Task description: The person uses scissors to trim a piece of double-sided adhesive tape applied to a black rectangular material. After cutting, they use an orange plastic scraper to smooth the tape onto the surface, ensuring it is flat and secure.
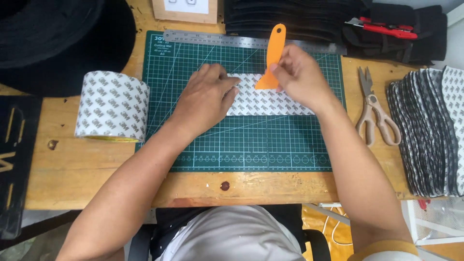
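1. My left hand (209,94) lies flat, fingers spread, pressing the left end of the printed adhesive sheet (270,102) on the green cutting mat (241,145).
2. My right hand (299,77) is closed around the orange scraper (271,55), whose blade touches the sheet's top edge.
3. A tape roll (112,106) sits left on the counter (72,169); scissors (374,108) lie right.

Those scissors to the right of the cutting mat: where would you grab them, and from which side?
Grip the scissors at the beige handle loops, coming from the near table edge. They lie flat with blades pointing away and loops toward the person. The right hand is nearest but holds the orange scraper.
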